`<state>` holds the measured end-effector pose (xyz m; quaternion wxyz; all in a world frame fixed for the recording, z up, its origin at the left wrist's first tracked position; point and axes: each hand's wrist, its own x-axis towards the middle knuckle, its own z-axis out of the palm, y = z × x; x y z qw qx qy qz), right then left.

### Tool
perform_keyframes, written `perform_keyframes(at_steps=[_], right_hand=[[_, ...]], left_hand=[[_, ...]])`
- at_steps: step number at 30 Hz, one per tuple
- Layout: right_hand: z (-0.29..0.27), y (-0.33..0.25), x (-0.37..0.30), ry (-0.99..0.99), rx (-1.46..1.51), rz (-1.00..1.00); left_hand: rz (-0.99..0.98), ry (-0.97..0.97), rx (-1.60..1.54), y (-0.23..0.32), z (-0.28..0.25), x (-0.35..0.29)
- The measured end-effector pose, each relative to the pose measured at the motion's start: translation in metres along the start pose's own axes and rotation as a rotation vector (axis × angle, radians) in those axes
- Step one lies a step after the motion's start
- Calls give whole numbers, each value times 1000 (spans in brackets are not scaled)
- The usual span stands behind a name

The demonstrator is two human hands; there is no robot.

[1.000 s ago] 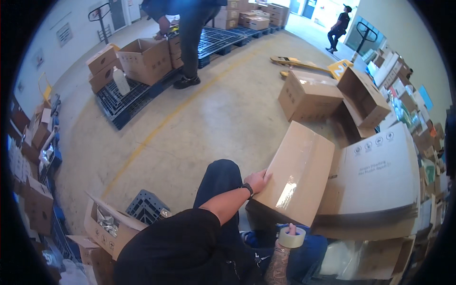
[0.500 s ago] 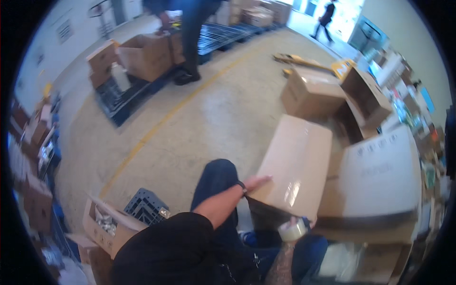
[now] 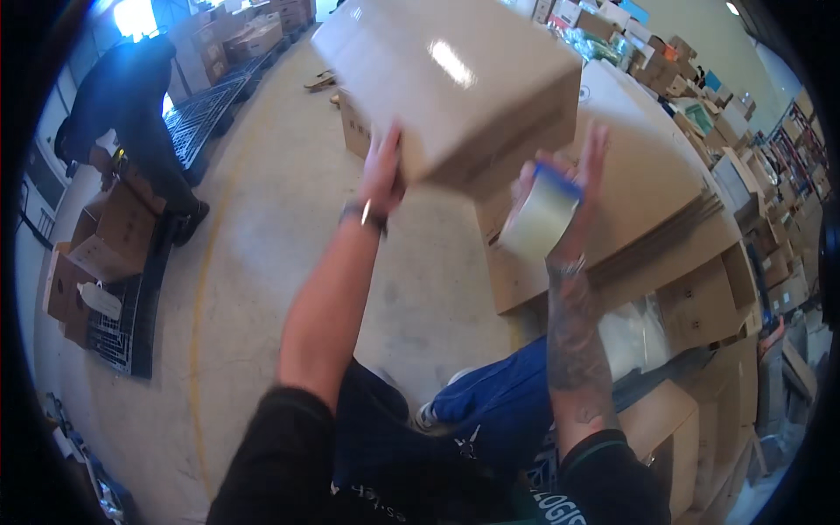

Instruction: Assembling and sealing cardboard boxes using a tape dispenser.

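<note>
A large brown cardboard box (image 3: 464, 70) with a shiny strip of clear tape along its top is tilted in front of me. My left hand (image 3: 383, 175) grips its near left corner, thumb and fingers against the cardboard. Whether the box hangs free or rests on something behind it, I cannot tell. My right hand (image 3: 591, 175) is at the near right side of the box, with a roll of clear packing tape (image 3: 538, 219), blue at one edge, held in it. Some of its fingers stretch upward, blurred by motion.
Flattened cardboard (image 3: 626, 197) is stacked at right, beside an open carton (image 3: 700, 302). Another box (image 3: 354, 122) stands behind the held one. At left, a person in dark clothes (image 3: 131, 96) bends over cartons on a black pallet (image 3: 131, 337). Mixed goods (image 3: 665, 70) line the right wall.
The box has moved up and away from my lap, with my left hand still on its left side. My right hand has lifted the tape roll. My view has turned right.
</note>
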<state>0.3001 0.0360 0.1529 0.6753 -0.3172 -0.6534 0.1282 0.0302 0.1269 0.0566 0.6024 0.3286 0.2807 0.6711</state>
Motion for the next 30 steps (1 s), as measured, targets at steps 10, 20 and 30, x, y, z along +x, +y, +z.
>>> perform_keyframes(at_steps=[10, 20, 30], right_hand=[[-64, -21, 7, -168, -75, 22], [-262, 63, 63, -178, -857, -203], [-461, 255, 193, -378, -1124, 73]], left_hand=[[302, -415, 1203, 11, -24, -44], [-473, -324, 1015, -110, -139, -226], [-465, -389, 1359, -149, -143, -227]])
